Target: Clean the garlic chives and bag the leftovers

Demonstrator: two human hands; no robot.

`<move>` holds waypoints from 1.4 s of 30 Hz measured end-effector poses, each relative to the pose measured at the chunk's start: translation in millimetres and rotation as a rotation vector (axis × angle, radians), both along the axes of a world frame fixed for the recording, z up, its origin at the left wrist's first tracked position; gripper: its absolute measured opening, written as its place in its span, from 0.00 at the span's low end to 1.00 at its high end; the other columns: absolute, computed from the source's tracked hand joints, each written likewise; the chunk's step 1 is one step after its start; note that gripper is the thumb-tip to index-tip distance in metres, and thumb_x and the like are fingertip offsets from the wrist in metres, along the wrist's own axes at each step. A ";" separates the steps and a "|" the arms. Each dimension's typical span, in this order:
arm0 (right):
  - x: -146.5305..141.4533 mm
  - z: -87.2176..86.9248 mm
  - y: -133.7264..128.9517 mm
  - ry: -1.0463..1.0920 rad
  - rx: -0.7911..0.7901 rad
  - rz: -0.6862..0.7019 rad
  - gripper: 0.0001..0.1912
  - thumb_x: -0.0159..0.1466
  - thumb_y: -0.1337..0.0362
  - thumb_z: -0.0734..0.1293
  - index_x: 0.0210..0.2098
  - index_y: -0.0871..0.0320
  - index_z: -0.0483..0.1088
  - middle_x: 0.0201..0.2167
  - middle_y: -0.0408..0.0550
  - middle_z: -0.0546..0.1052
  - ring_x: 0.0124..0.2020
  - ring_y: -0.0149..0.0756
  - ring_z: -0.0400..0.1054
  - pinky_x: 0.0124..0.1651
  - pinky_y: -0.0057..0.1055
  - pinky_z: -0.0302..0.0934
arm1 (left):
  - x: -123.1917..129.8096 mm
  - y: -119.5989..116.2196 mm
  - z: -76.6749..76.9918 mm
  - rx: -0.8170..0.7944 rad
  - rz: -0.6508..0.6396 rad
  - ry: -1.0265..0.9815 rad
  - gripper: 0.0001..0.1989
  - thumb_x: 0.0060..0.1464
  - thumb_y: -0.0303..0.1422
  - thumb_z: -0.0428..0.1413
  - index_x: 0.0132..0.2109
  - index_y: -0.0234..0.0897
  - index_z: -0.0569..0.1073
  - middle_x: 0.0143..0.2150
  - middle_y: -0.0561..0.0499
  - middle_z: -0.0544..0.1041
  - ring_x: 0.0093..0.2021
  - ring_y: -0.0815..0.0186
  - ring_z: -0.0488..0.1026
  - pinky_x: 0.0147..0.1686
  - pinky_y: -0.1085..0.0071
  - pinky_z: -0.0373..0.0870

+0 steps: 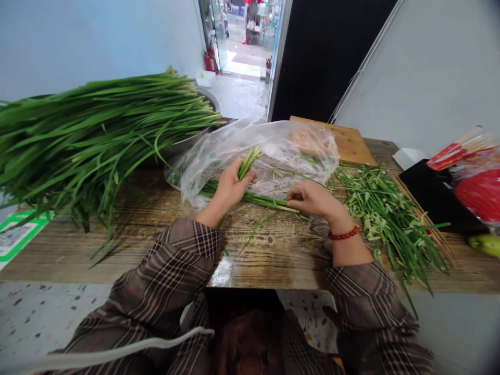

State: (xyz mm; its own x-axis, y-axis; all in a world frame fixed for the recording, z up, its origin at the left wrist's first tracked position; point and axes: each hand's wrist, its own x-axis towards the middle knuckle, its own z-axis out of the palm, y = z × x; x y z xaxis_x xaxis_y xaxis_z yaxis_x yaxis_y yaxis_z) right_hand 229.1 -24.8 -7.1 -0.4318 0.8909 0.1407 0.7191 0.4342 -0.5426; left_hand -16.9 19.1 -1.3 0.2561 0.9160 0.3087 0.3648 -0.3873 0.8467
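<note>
My left hand (233, 183) is closed around a small bunch of garlic chives (250, 159), whose pale cut ends stick up past the fingers. More loose chive stalks (269, 200) lie on the table below that hand and reach toward the right. At their right tips my right hand (310, 199) has its thumb and fingers pinched together, touching a stalk end. Under and behind both hands spreads a clear plastic bag (238, 136) with chive bits on it. The palm side of my right hand is hidden.
A large heap of chives (97, 120) rests on a metal bowl (209, 96) at left. Trimmed chive scraps (390, 208) lie at right, beside a black box (427, 187) of skewers. A wooden board (347, 143) is behind the bag. A green QR card (19, 237) sits at the left edge.
</note>
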 end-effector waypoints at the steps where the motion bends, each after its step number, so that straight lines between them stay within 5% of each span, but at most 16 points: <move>1: -0.3 1.2 0.7 0.069 0.022 -0.029 0.05 0.59 0.64 0.67 0.27 0.56 0.74 0.26 0.43 0.75 0.28 0.31 0.64 0.33 0.28 0.53 | 0.0 0.2 -0.3 0.001 0.000 -0.011 0.06 0.58 0.36 0.53 0.37 0.38 0.67 0.30 0.52 0.76 0.32 0.65 0.74 0.38 0.67 0.70; 8: -3.4 -7.0 10.6 0.376 0.095 -0.274 0.12 0.61 0.57 0.65 0.30 0.58 0.75 0.26 0.44 0.76 0.28 0.34 0.66 0.33 0.30 0.56 | -1.2 4.5 -4.1 0.058 0.099 -0.007 0.09 0.56 0.39 0.56 0.35 0.37 0.71 0.27 0.53 0.72 0.30 0.65 0.71 0.32 0.70 0.68; 15: -12.9 -7.4 8.9 0.671 -0.016 -0.275 0.13 0.59 0.55 0.67 0.35 0.58 0.76 0.27 0.45 0.76 0.28 0.32 0.66 0.32 0.30 0.59 | 0.4 2.3 -3.3 0.000 0.029 -0.019 0.12 0.57 0.40 0.53 0.37 0.35 0.75 0.28 0.51 0.76 0.27 0.66 0.71 0.31 0.70 0.69; 27: -19.2 -6.0 7.9 0.775 0.008 -0.278 0.13 0.58 0.54 0.70 0.38 0.56 0.72 0.34 0.46 0.76 0.33 0.33 0.67 0.34 0.30 0.62 | 2.0 -2.8 3.5 -0.041 -0.037 -0.017 0.13 0.57 0.40 0.53 0.38 0.35 0.77 0.37 0.47 0.80 0.38 0.62 0.76 0.39 0.69 0.71; 36: -27.4 -8.1 9.4 0.911 0.022 -0.363 0.15 0.56 0.53 0.72 0.38 0.56 0.72 0.28 0.41 0.73 0.28 0.30 0.65 0.33 0.29 0.61 | 5.6 -5.5 0.8 -0.007 -0.124 0.217 0.12 0.57 0.38 0.52 0.37 0.35 0.75 0.33 0.51 0.77 0.37 0.62 0.72 0.38 0.69 0.65; 42: -43.7 -11.0 8.9 0.993 -0.127 -0.337 0.34 0.52 0.50 0.74 0.54 0.52 0.63 0.33 0.44 0.76 0.35 0.36 0.70 0.39 0.35 0.64 | 5.7 -5.5 0.0 0.032 0.016 0.204 0.07 0.56 0.35 0.52 0.33 0.36 0.69 0.27 0.54 0.69 0.31 0.65 0.65 0.33 0.71 0.60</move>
State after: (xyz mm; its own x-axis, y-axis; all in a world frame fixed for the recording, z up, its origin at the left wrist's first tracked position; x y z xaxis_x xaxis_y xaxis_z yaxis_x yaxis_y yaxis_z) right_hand 185.4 -15.8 -18.1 0.0982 0.9764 0.1923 0.0002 0.1932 -0.9812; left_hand -11.3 13.6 -1.3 0.3014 0.9111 0.2810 0.5339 -0.4055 0.7420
